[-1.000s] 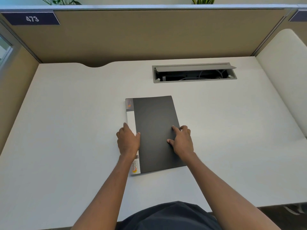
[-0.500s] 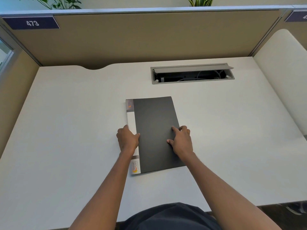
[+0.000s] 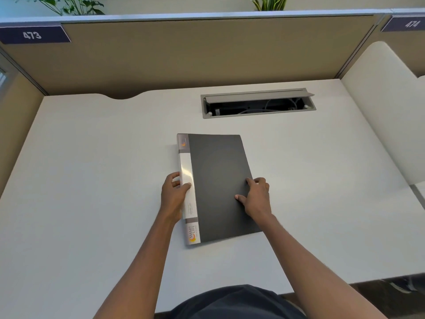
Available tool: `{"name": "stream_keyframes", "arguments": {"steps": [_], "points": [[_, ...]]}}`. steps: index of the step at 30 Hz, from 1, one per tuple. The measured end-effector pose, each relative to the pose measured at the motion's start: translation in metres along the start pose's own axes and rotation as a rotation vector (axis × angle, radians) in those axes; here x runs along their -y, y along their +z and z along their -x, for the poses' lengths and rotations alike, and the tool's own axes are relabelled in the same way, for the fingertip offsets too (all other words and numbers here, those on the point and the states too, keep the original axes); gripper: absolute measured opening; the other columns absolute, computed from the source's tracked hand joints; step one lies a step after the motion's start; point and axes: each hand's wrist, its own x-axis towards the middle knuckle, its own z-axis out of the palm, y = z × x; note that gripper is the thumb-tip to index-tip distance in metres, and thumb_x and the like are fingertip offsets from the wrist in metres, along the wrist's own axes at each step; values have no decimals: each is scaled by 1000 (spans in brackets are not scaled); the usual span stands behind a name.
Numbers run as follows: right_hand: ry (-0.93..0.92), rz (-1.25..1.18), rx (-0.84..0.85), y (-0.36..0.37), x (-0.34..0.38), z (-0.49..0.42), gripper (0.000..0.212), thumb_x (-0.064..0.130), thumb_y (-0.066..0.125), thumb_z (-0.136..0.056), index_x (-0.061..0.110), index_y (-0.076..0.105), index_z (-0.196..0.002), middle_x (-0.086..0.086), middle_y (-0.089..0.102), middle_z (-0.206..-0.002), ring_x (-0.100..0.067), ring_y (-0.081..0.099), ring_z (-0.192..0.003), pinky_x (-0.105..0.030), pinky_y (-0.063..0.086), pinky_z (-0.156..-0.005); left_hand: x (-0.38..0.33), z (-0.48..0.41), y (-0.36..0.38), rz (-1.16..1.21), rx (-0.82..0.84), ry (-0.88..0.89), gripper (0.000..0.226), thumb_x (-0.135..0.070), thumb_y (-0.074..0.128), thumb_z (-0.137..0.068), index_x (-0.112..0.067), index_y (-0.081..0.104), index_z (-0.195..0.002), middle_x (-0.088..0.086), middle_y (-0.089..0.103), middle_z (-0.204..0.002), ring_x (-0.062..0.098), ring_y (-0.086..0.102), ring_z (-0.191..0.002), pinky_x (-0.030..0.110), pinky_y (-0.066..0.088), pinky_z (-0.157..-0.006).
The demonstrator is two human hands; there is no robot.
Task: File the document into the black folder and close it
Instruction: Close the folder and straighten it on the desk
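Note:
The black folder (image 3: pixel 218 176) lies closed on the white desk (image 3: pixel 92 180), its white labelled spine on the left. My left hand (image 3: pixel 173 195) wraps around the spine edge, thumb on top and fingers at the side. My right hand (image 3: pixel 256 196) grips the folder's right edge, thumb and a fingertip pressing on the cover. The spine side looks slightly raised off the desk. No document is visible; anything inside the folder is hidden by the cover.
An open grey cable tray (image 3: pixel 257 104) is sunk into the desk behind the folder. Tan partition walls (image 3: pixel 195 54) enclose the back and left. A white rounded divider (image 3: pixel 386 111) stands at the right. The desk's front edge runs near my body.
My left hand has slid from resting on top of the spine to gripping its outer edge. The right hand holds the same spot. The camera view has tilted slightly.

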Motion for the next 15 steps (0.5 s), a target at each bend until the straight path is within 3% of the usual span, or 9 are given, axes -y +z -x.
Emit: {"name": "stream_keyframes", "arguments": {"steps": [5, 10, 13, 15], "points": [[52, -161, 5, -8, -7, -5, 72, 38, 79, -84, 13, 47, -144, -10, 42, -141, -29, 39, -133, -39, 41, -109, 5, 3, 3, 256, 96, -85, 46, -5, 67, -97, -28, 55, -135, 14, 72, -123, 33, 71, -95, 41, 58, -71], [120, -291, 10, -20, -13, -12, 85, 40, 83, -79, 12, 43, -148, -11, 47, -143, -29, 45, -135, -41, 42, -112, 10, 6, 12, 366, 130, -116, 48, -2, 66, -97, -21, 54, -140, 18, 67, -132, 36, 68, -102, 52, 59, -90], [168, -356, 26, -29, -18, -17, 91, 36, 87, -77, 8, 40, -150, -12, 51, -143, -30, 51, -133, -42, 45, -109, 15, 7, 15, 406, 142, -136, 49, -3, 65, -98, -21, 53, -142, 16, 68, -131, 32, 70, -95, 45, 61, -79], [193, -433, 36, -34, -21, -17, 84, 31, 87, -76, 10, 45, -146, -10, 58, -138, -27, 60, -121, -34, 49, -96, 19, 7, 16, 413, 147, -144, 49, -3, 63, -98, -22, 52, -142, 14, 68, -129, 31, 70, -92, 40, 61, -71]]}}
